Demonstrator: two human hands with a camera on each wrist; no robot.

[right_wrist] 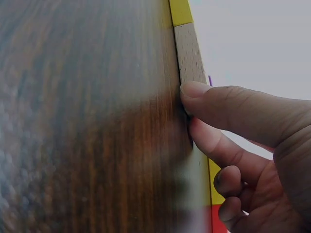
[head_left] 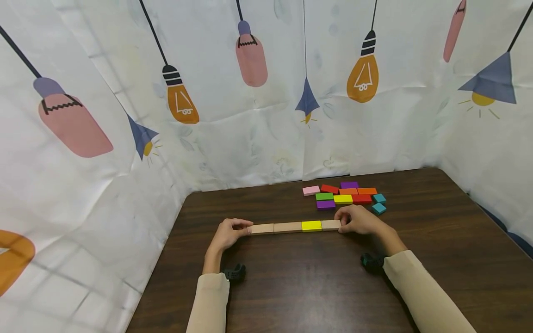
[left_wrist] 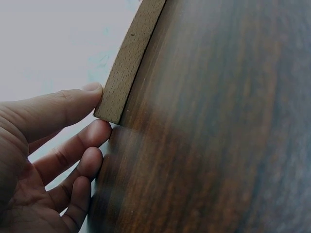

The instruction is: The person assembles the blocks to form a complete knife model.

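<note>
Row of blocks: four flat blocks lie end to end on the dark wooden table, three plain wood and one yellow block third from the person's left. They touch each other, a straight line across the middle of the table.

Left hand: the left hand is at the left end of the row. In the left wrist view the thumb lies on the upper edge of the end block and a fingertip sits under its corner, so the fingers pinch that end, lightly curled, not clenched.

Right hand: the right hand caps the opposite end. The right wrist view shows thumb and forefinger closing on the last plain block, with the yellow one next up the line. Grasping, then, not released.

Why held so: one hand at each end, pressing inward, looks like a squeeze to keep the row tight and straight; that is my reading, the pictures show only the grip.

Spare blocks: just behind the right hand a loose cluster waits, pink, red, purple, orange, green, yellow and two teal pieces, near the row but apart from it, within easy reach.

Wrist cameras: a small black unit sits under each wrist, at the cuffs of the beige sleeves.

Backdrop: a white cloth printed with light bulbs and lamps hangs round three sides.
</note>
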